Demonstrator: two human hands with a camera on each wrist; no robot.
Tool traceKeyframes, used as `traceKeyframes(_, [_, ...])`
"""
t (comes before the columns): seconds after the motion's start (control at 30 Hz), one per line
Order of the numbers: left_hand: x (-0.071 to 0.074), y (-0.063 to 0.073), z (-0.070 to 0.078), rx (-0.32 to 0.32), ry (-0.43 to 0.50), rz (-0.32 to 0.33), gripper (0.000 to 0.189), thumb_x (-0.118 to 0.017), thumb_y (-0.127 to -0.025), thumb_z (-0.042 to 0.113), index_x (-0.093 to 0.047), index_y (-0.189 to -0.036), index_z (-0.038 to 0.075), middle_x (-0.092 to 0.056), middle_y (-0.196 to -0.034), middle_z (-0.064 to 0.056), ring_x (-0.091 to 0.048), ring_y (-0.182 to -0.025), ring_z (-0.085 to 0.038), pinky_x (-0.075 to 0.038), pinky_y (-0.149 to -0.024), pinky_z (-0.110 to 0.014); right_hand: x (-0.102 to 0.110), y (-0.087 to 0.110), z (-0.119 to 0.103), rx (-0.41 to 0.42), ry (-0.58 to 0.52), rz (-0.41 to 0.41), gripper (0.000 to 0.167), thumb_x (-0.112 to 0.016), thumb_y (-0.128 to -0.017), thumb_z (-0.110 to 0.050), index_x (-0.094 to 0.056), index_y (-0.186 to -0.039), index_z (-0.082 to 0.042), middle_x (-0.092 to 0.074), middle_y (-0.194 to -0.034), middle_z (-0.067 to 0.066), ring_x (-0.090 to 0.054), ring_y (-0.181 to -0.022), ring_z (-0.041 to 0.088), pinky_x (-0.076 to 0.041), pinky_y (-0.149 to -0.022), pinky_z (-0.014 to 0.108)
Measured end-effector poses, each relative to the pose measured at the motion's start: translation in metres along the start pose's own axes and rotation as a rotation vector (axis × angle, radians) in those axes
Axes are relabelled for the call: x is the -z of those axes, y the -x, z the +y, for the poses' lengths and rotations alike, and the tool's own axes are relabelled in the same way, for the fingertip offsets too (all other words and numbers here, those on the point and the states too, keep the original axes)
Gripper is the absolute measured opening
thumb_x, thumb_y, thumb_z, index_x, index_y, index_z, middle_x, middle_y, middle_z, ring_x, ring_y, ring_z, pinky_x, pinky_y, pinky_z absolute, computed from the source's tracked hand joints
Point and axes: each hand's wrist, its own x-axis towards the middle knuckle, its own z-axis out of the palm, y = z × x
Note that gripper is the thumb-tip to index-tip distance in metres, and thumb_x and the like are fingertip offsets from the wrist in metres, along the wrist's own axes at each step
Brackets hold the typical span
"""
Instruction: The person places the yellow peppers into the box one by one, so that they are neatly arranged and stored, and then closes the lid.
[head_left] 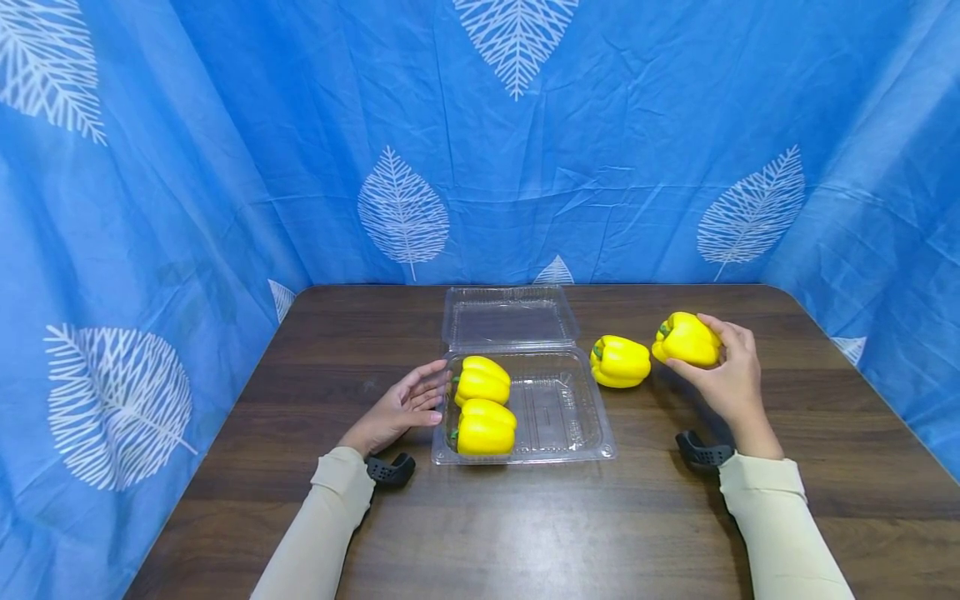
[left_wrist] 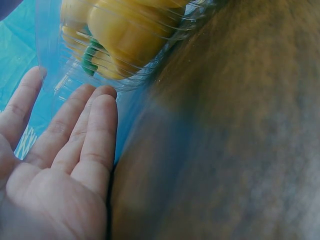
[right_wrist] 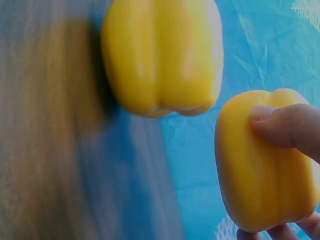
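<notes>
While stretched out by the clear tray [head_left: 562, 457], left hand [head_left: 401, 410]: looked relaxed, fairly straight-fingered.
Two yellow peppers [head_left: 483, 382]: sat in the tray's left half.
Loose pepper [head_left: 621, 363]: just chilled right of the tray.
Right hand [head_left: 731, 371]: grasped a fourth pepper [head_left: 684, 339], pretty close by.

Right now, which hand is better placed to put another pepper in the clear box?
Likely the right hand: it grips a yellow pepper, while the left hand holds none and is across the clear box from that pepper.

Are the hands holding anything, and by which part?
The right hand grips a pepper by its sides, between thumb and fingers. The left hand holds nothing.
</notes>
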Motion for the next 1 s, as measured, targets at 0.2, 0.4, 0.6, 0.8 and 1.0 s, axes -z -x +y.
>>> traceKeyframes(0.2, [0.000,0.001,0.001,0.009,-0.003,0.001,0.087,-0.073,-0.100,0.004,-0.022,-0.170,0.001,-0.025,-0.176,-0.025,-0.028,-0.161,-0.045,-0.041,-0.122,-0.032,0.002,-0.001,-0.007,0.031,-0.012,-0.001,0.078,-0.087,-0.089,-0.003,-0.050,-0.158,-0.001,-0.039,-0.152,0.029,-0.039,-0.136,0.044,-0.041,-0.120,0.026])
traceKeyframes(0.4, [0.000,0.001,0.001,0.012,-0.003,0.005,0.086,-0.073,-0.100,0.004,-0.023,-0.170,0.002,-0.026,-0.176,-0.024,-0.029,-0.161,-0.044,-0.040,-0.123,-0.033,0.003,0.000,-0.015,0.074,-0.008,-0.014,0.080,-0.090,-0.086,-0.004,-0.052,-0.157,-0.002,-0.041,-0.150,0.028,-0.041,-0.133,0.043,-0.038,-0.099,0.009])
traceKeyframes(0.6, [0.000,0.000,-0.001,0.011,0.003,0.005,0.086,-0.073,-0.099,0.003,-0.024,-0.170,0.002,-0.026,-0.175,-0.024,-0.029,-0.161,-0.044,-0.039,-0.124,-0.034,0.002,0.001,-0.024,0.111,-0.017,-0.050,0.079,-0.091,-0.086,-0.005,-0.054,-0.156,-0.002,-0.043,-0.148,0.027,-0.043,-0.130,0.042,-0.037,-0.093,0.004])
traceKeyframes(0.8, [0.001,0.000,-0.001,0.009,0.006,0.005,0.085,-0.071,-0.100,0.002,-0.024,-0.170,0.001,-0.027,-0.175,-0.025,-0.029,-0.161,-0.044,-0.039,-0.124,-0.034,0.000,0.002,-0.034,0.153,-0.026,-0.080,0.077,-0.092,-0.084,-0.003,-0.057,-0.153,-0.001,-0.045,-0.146,0.026,-0.044,-0.128,0.040,-0.036,-0.093,0.003])
traceKeyframes(1.0, [0.002,-0.001,-0.002,0.014,-0.009,0.005,0.084,-0.069,-0.100,0.001,-0.024,-0.170,0.002,-0.027,-0.176,-0.024,-0.030,-0.161,-0.044,-0.041,-0.122,-0.032,-0.003,0.003,-0.042,0.201,-0.034,-0.114,0.075,-0.093,-0.081,-0.001,-0.060,-0.149,0.000,-0.049,-0.142,0.025,-0.045,-0.126,0.033,-0.034,-0.093,0.000])
